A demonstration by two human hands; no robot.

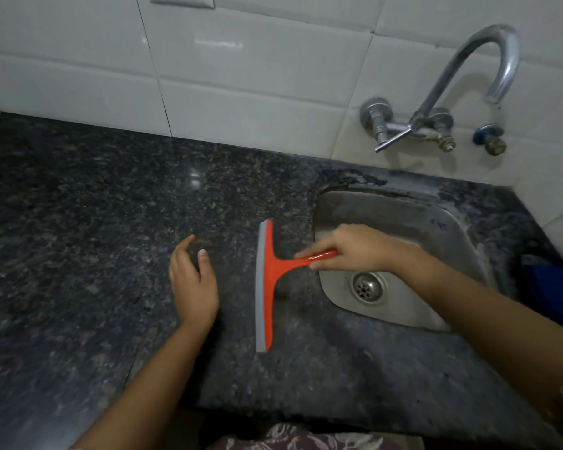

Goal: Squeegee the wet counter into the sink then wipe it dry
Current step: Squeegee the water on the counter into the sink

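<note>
An orange squeegee [268, 280] with a grey rubber blade lies blade-down on the dark speckled granite counter [95, 222], just left of the steel sink [403, 222]. My right hand [355, 246] is shut on its orange handle, reaching across the sink's left rim. The blade runs front to back. My left hand [194, 280] hovers over or rests on the counter left of the blade, fingers apart, holding nothing. The sink's drain [368, 286] shows below my right wrist.
A chrome wall tap [462, 79] arches over the sink from the white tiled wall [241, 76]. A small blue-capped valve [489, 139] sits to its right. Something blue [546, 287] lies on the counter right of the sink. The counter's front edge runs near my body.
</note>
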